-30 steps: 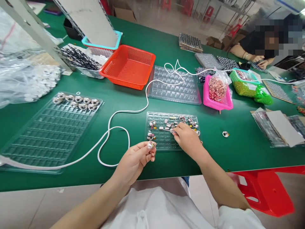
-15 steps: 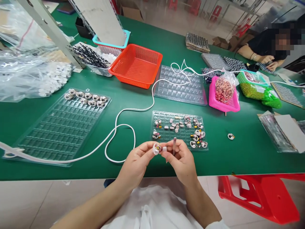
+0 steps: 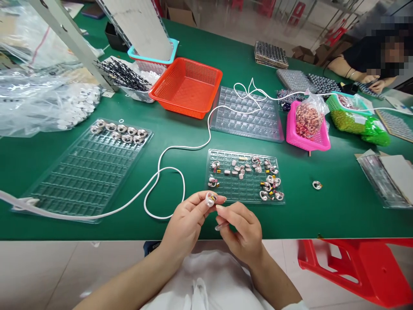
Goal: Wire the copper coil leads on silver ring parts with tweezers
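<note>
Between the fingertips of my left hand (image 3: 185, 224) is a small silvery-white ring-shaped part (image 3: 211, 199) with a bit of yellow inside. My right hand (image 3: 243, 230) is just to the right, its index fingertip close to the left hand's fingers. Curled in its lower fingers is a slim greyish tool (image 3: 221, 226), mostly hidden by the hand. Just beyond the hands lies a clear compartment tray (image 3: 238, 193), holding several similar ring parts (image 3: 271, 183) at its sides and small pale blocks (image 3: 241, 169) in its middle.
A larger clear tray (image 3: 74, 181) with silvery rings lies left. A white cable (image 3: 180, 147) snakes across the green table (image 3: 180, 36). Behind stand an orange basket (image 3: 185, 107) and a pink basket (image 3: 308, 144). One loose ring part (image 3: 317, 185) lies right. A co-worker (image 3: 361, 64) sits far right.
My right hand has drawn slightly down from the ring part, and the tool has swung from upright to nearly flat. The pale block at its fingertips no longer shows.
</note>
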Demonstrator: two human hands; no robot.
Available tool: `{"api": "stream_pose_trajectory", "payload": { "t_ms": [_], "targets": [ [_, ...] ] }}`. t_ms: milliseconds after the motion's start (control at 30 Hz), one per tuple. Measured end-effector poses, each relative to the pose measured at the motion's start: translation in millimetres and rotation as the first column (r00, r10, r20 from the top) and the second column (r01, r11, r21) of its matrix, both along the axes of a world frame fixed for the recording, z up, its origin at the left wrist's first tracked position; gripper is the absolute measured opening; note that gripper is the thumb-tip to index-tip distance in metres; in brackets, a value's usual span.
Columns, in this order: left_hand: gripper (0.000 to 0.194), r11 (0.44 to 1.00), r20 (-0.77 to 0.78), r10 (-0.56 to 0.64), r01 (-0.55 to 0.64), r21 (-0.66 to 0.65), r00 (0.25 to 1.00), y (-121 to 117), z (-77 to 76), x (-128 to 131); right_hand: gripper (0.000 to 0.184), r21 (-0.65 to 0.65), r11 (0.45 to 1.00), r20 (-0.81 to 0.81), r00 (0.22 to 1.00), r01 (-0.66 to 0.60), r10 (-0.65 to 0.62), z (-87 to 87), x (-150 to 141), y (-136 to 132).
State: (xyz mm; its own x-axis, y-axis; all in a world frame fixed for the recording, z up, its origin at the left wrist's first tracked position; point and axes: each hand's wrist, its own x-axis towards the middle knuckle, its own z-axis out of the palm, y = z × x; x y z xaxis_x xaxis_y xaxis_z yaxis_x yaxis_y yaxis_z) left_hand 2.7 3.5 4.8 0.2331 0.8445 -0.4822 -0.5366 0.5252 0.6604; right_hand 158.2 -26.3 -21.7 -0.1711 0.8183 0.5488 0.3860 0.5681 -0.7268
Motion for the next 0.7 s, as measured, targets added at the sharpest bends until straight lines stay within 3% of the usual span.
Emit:
{"api": "stream_pose_trajectory", "payload": {
  "t_ms": [367,700],
  "targets": [
    [0.026,1.000,-0.057,-0.003,0.002,-0.025,0.998,-0.8,3.0,1.9,0.056,0.035,0.999,0.073,0.997,0.022,-0.024,-0.9,-2.6,3.5],
    [0.018,0.999,-0.109,-0.017,0.022,0.045,0.994,-4.4,-2.0,-0.2,0.058,0.041,0.999,0.032,0.999,0.030,-0.031,3.6,-4.2,2.4]
  ]
}}
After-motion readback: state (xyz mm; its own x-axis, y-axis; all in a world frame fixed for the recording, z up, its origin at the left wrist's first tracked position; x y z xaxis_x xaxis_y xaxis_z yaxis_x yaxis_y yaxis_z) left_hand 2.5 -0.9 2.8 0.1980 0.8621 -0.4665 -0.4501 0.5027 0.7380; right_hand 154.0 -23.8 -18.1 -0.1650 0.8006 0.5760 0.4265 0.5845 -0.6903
